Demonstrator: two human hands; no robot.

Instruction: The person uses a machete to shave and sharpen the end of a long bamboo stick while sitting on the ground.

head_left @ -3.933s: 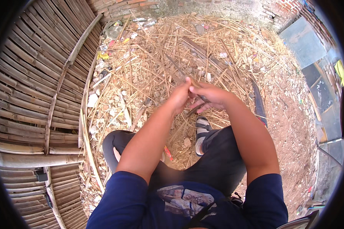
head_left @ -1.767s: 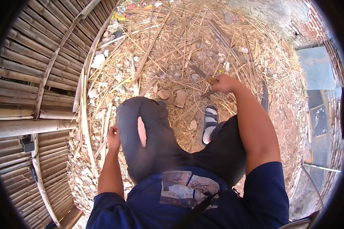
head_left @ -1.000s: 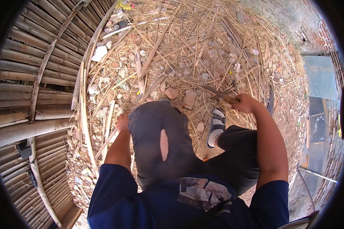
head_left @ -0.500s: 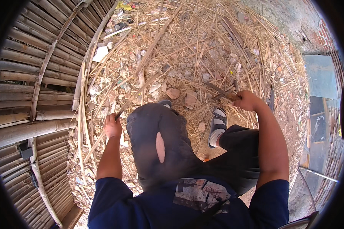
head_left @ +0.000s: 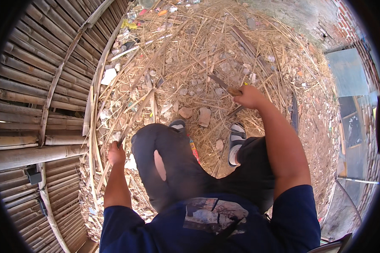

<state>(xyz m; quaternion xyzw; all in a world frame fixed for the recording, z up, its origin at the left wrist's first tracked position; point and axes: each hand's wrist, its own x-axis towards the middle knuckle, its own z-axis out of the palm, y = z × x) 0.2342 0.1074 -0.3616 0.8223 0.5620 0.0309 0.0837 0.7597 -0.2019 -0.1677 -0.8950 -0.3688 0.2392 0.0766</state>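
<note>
My left hand (head_left: 116, 153) is closed round the near end of a long, flat bamboo strip (head_left: 142, 107). The strip slants away from it, up and to the right, past my bent knee. In my right hand (head_left: 249, 97) is a knife (head_left: 219, 82), gripped by its wooden handle. Its dark blade points to the far left, above the littered ground and apart from the strip. Between the hands are my dark trousers (head_left: 173, 168), torn at one leg, and my sandalled foot (head_left: 237, 141).
Loose bamboo slivers, straw and stones (head_left: 204, 117) cover the ground. A bamboo slat wall (head_left: 50, 84) runs along my left. At the right stand a plastered brick wall (head_left: 308, 21) and grey-blue panels (head_left: 348, 74). A dark strip (head_left: 294, 114) lies right of my forearm.
The knife and my right hand have moved up and to the left. My left hand, with the bamboo strip, has shifted slightly left and nearer me. The whole view has shifted a little.
</note>
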